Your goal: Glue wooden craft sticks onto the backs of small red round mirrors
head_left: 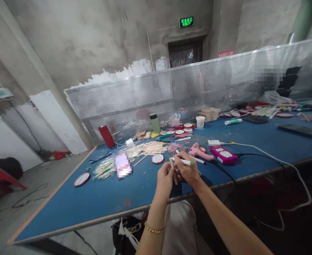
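Note:
My left hand [164, 179] pinches a flat wooden craft stick [175, 179] over the table's near edge. A white marker pen with a green end [185, 162] is gripped in my right hand [189, 174], its tip close to the top of the stick; whether it touches I cannot tell. Just beyond my hands lies a round white disc with a red rim [157, 159]. Behind it are loose wooden sticks [156, 147] and a heap of thin coloured pieces [181, 147]. To the right rests a pink glue gun [200, 152].
A purple box [223, 155] with cables sits at the right. Left are a lit phone [123, 165], wrapped sticks [104, 168] and another red-rimmed disc [82, 179]. A red tumbler [106, 136], green bottle [154, 123] and white cup [200, 122] stand before the perforated metal screen [124, 102].

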The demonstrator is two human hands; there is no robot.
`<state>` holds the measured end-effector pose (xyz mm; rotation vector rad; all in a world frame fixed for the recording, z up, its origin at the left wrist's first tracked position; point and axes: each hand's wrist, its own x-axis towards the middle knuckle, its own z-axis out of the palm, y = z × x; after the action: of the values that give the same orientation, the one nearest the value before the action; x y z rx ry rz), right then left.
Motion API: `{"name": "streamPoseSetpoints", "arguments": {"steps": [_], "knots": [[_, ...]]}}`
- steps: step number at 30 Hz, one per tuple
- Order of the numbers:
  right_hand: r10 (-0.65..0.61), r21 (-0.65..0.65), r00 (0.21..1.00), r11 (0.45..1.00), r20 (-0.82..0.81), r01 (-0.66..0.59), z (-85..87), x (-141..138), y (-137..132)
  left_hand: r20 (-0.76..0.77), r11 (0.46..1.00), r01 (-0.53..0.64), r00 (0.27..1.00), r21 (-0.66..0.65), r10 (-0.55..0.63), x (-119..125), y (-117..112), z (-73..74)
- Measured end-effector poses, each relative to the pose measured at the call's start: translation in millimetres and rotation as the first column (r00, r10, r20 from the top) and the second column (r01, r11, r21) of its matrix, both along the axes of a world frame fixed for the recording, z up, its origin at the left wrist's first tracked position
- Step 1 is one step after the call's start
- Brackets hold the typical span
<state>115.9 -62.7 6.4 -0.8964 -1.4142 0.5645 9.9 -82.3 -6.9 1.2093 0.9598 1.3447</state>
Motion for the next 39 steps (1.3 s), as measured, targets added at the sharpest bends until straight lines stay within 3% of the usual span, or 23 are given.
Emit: {"name": "streamPoseSetpoints", "arguments": {"steps": [39], "knots": [[-0.001,-0.013,1.000,1.000,-0.005,0.000,2.6,-0.2,-1.8,-0.008,1.000,-0.019,1.000,0.001,0.019,0.5,-2.4,4.5]]}}
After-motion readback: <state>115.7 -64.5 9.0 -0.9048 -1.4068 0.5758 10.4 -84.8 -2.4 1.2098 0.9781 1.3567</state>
